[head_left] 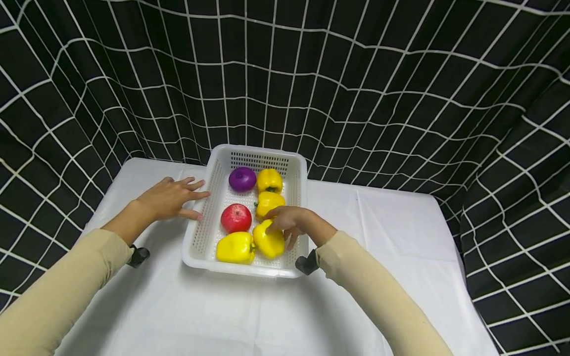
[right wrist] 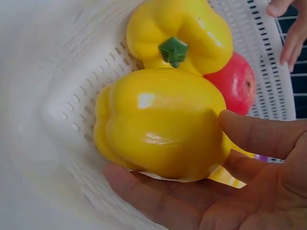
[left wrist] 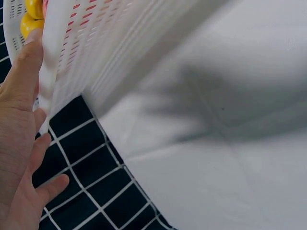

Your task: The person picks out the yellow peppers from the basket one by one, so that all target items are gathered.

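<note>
A white perforated plastic basket (head_left: 249, 271) holds several yellow bell peppers, a red pomegranate-like fruit (head_left: 236, 218) and a shiny round purple piece (head_left: 242, 179). My right hand (head_left: 291, 221) reaches inside at the near right and grips a yellow bell pepper (right wrist: 163, 122), thumb at one end and fingers along its side. Beside that pepper lies another yellow bell pepper (right wrist: 180, 33) with a green stem. My left hand (head_left: 171, 199) is spread at the basket's left wall, fingertips right at the rim. In the left wrist view its thumb extends over the rim.
The basket stands on a white cloth-covered table (head_left: 392, 227), toward the back edge. A black curtain (head_left: 285, 74) with white grid lines hangs behind and at both sides. Two more yellow peppers, one behind the other, lie along the basket's right half.
</note>
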Demonstrator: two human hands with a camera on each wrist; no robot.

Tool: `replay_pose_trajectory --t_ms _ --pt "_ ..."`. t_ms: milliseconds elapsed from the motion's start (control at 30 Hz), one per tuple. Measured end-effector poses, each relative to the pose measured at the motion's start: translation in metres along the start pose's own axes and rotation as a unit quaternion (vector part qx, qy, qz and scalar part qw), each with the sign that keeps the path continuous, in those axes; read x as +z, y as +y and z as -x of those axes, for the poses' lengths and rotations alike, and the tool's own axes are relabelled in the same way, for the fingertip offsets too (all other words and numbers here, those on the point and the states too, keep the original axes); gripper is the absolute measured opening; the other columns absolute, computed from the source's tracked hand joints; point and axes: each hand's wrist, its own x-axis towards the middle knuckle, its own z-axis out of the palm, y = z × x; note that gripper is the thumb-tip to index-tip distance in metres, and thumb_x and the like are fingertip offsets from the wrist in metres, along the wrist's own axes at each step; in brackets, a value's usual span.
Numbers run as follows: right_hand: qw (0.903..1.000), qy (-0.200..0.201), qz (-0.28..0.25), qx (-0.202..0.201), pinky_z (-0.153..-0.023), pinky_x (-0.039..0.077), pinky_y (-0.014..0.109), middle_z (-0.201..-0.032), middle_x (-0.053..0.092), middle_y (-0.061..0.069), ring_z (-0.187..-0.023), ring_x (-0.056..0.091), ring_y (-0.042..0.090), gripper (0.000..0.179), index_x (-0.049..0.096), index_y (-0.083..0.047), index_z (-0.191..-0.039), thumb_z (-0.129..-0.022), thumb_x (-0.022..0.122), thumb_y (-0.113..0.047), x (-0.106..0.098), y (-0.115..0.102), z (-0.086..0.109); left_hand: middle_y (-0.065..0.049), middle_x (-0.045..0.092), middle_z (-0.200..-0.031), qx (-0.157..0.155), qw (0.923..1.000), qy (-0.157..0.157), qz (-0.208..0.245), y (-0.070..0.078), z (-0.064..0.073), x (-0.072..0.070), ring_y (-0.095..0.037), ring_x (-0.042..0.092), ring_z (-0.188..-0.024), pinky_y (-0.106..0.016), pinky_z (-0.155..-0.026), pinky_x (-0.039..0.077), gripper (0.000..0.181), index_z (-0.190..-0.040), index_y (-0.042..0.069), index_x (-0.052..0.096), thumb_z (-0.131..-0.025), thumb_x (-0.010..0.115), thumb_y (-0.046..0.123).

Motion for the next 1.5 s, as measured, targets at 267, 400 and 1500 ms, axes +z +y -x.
replay_pose_trajectory --t_ms 267,400,1500 --pt "0.9994 -0.005 -0.031 0.012 -0.087 0.053 0.062 -0.152 0.037 0.023 -0.123 0.053 0.051 0.059 0.037 -0.012 -0.154 -0.099 0.059 -0.01 -0.001 0.0 -0.005 -0.015 0.041 -0.154 -0.001 1.0 0.002 0.004 0.001 0.002 -0.001 -0.043 0.032 -0.143 -0.071 -0.106 0.03 0.069 -0.145 0.019 0.053 -0.087 0.07 0.053" --pt "0.9991 -0.006 -0.04 0.01 -0.089 0.052 0.061 -0.151 0.038 0.023 -0.123 0.053 0.051 0.058 0.038 -0.011 -0.153 -0.099 0.06 -0.01 -0.001 0.0 -0.005 -0.015 0.041 -0.154 -0.001 1.0 -0.001 0.004 0.001 0.002 -0.001 -0.043 0.031 -0.144 -0.071 -0.106 0.03 0.069 -0.146 0.019 0.053 -0.088 0.069 0.053" --pt "0.9812 0.017 -0.035 -0.189 -0.098 0.05 0.053 -0.145 0.046 0.02 -0.124 0.056 0.04 0.056 0.036 -0.012 -0.153 -0.102 0.057 -0.021 -0.049 0.008 0.042 -0.015 0.037 -0.156 -0.009 0.9998 -0.013 0.009 0.0 0.002 -0.001 -0.043 0.03 -0.145 -0.071 -0.107 0.028 0.071 -0.147 0.02 0.05 -0.088 0.068 0.054"
